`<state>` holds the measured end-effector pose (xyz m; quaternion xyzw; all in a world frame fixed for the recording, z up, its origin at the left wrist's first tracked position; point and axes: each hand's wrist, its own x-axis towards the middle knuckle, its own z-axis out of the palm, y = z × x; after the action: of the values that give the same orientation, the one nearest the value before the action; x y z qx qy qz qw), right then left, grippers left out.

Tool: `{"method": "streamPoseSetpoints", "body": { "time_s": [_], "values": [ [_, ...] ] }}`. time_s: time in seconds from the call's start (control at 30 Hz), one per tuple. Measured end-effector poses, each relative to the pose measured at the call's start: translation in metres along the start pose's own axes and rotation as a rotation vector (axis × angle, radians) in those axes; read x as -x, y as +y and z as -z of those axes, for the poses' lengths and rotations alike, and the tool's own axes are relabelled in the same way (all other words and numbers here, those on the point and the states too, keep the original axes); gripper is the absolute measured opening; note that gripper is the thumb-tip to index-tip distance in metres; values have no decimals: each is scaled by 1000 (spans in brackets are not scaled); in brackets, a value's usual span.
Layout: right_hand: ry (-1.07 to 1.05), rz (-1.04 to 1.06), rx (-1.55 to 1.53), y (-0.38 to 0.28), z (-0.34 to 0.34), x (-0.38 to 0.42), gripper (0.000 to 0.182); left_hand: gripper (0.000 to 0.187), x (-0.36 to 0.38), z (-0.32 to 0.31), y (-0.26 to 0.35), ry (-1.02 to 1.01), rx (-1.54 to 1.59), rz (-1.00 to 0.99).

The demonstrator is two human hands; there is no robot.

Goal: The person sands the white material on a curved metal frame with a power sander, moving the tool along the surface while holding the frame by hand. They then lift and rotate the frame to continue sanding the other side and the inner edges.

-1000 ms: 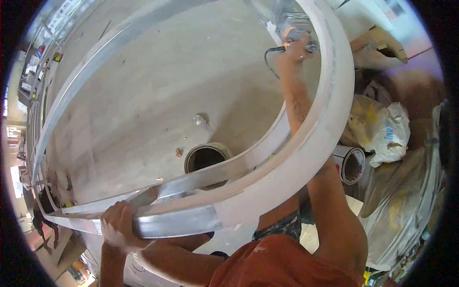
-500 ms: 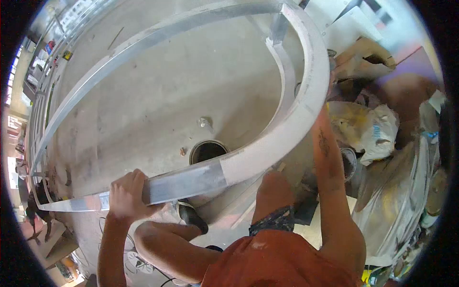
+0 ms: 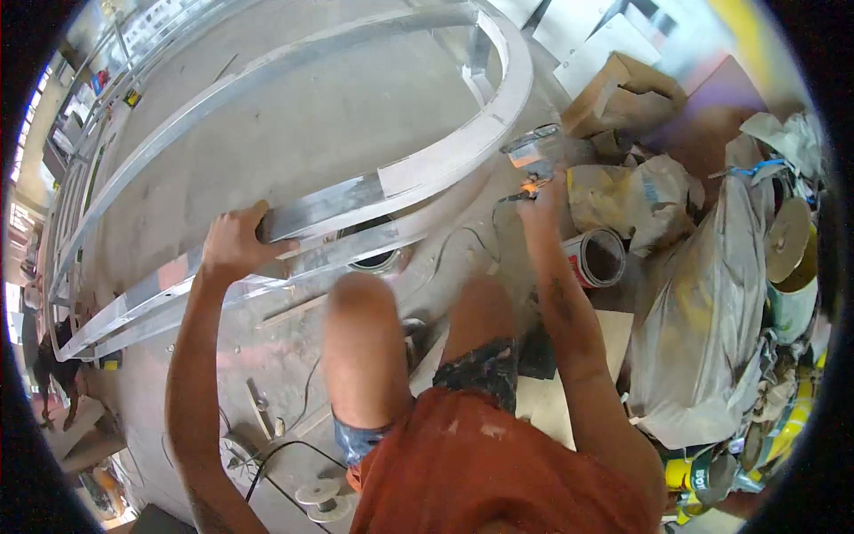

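Observation:
A large curved metal frame (image 3: 334, 203) stretches across the view, bare grey along its near rail and whitish around the rounded end. My left hand (image 3: 236, 242) is wrapped over the near rail, thumb on the near side. To the right of the rounded end, my right hand (image 3: 541, 203) grips a corded power sander (image 3: 535, 153) with orange and dark parts. The sander is held up, apart from the frame. Its cord trails down towards the floor. The fingers of my right hand are partly hidden behind the tool.
An open paint can (image 3: 598, 258) stands right of my forearm, near crumpled bags (image 3: 636, 200) and a torn cardboard box (image 3: 623, 93). A large plastic-wrapped bundle (image 3: 689, 329) fills the right side. A white spool (image 3: 323, 500) and cables lie on the floor below.
The frame now appears farther left and tilted, showing its lower rail. My right hand, earlier hidden behind the rounded end, is out beside it with the sander. My left hand still grips the rail.

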<state>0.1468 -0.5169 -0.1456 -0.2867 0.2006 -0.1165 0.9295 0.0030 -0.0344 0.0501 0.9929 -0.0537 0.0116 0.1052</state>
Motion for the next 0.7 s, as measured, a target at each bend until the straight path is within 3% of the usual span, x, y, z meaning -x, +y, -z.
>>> {"method": "streamPoseSetpoints", "body": {
  "time_s": [0.13,0.2,0.27,0.33,0.4,0.43,0.5,0.53,0.6,0.7],
  "values": [
    [28,65,-43,19,8,-33,21,53,-1,1,-3,-3,59,-11],
    [15,304,194,23,-8,-26,29,55,-5,-1,-5,6,16,-8],
    [44,209,117,18,-27,-40,30,60,-12,2,-6,-190,-41,47],
    [93,114,35,24,-8,-82,30,60,-19,4,0,-169,-70,-18],
    [-563,591,399,40,45,-167,36,67,-40,3,2,-427,-121,-121],
    [-280,395,250,41,23,-163,37,67,-46,-1,6,-441,-117,-128],
    [7,215,77,45,-23,-160,38,71,-60,-8,20,-372,96,-364],
    [58,196,63,48,-32,-167,39,71,-68,-7,28,-384,109,-363],
    [107,200,78,53,-64,-166,40,73,-82,0,43,-599,108,-334],
    [148,224,107,66,-83,-187,42,74,-86,0,42,-605,153,-353]
  ]
}}
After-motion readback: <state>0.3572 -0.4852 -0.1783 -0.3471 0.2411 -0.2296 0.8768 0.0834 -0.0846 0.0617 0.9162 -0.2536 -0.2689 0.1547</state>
